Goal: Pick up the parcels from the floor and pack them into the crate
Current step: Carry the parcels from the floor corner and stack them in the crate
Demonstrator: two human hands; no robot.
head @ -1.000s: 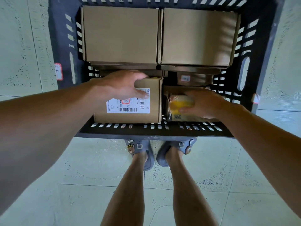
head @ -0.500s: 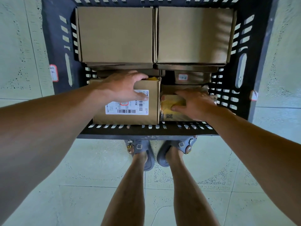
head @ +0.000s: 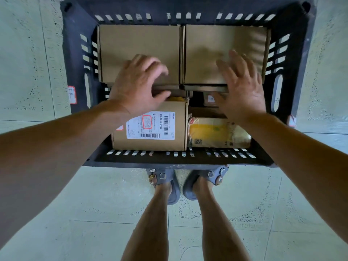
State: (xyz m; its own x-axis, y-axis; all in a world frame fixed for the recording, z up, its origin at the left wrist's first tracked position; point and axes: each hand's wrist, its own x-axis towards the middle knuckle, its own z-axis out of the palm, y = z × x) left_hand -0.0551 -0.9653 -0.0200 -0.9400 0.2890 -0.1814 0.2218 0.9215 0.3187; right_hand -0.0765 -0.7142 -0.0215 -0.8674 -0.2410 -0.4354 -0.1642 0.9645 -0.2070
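A dark slotted plastic crate (head: 75, 59) stands on the floor in front of my feet. Two plain cardboard boxes fill its far half, the left one (head: 139, 46) and the right one (head: 212, 42). In the near left corner sits a box with a white shipping label (head: 165, 129). To its right lies a yellow taped parcel (head: 212, 132). My left hand (head: 137, 85) hovers over the labelled box's far edge, fingers spread, holding nothing. My right hand (head: 241, 85) is raised above the yellow parcel, blurred, fingers apart and empty.
Pale green tiled floor (head: 75, 213) surrounds the crate. My feet in grey clogs (head: 169, 185) touch the crate's near wall. Red-edged tags (head: 72, 95) stick to the crate's outer sides. More boxes lie lower down in the crate, mostly hidden.
Both hands have let go and lifted away from the labelled box and the yellow parcel, moving toward the crate's far half. The view has shifted so the whole crate shows.
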